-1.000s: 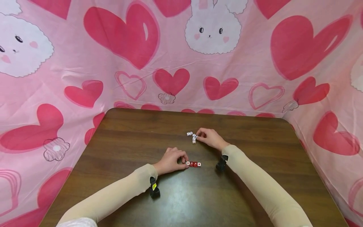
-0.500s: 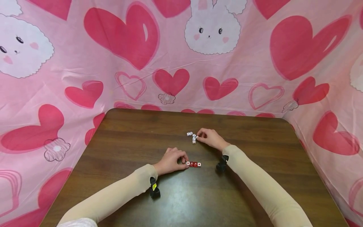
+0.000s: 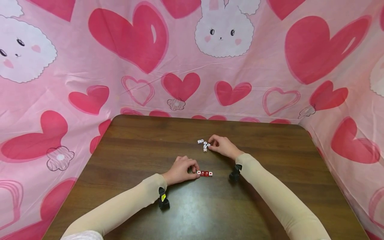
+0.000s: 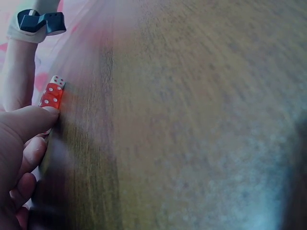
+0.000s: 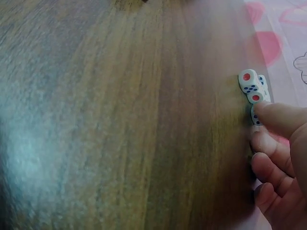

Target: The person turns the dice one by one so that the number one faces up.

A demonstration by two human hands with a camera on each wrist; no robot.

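A short row of dice lies on the table, a white die (image 3: pixel 210 174) at its right end and two red dice (image 3: pixel 205 173) in the middle. My left hand (image 3: pixel 180 170) pinches the white die (image 3: pixel 199 172) at the left end between thumb and forefinger; in the left wrist view the thumb (image 4: pixel 33 120) hides that die. Farther back, several white dice (image 3: pixel 205 149) are clustered together. At their right side my right hand (image 3: pixel 223 146) pinches a white die (image 3: pixel 208 145), partly covered by the thumb (image 5: pixel 280 117) in the right wrist view.
The brown wooden table (image 3: pixel 144 140) carries both groups of dice. Pink cloth (image 3: pixel 186 60) with hearts and rabbits hangs behind it and along the sides. A black wrist camera (image 3: pixel 163 199) is strapped at the left wrist, another camera (image 3: pixel 234 173) at the right.
My right hand has shifted very slightly, and the white die at its fingertips shows a little more of its top. The left hand and the row of dice stay put.
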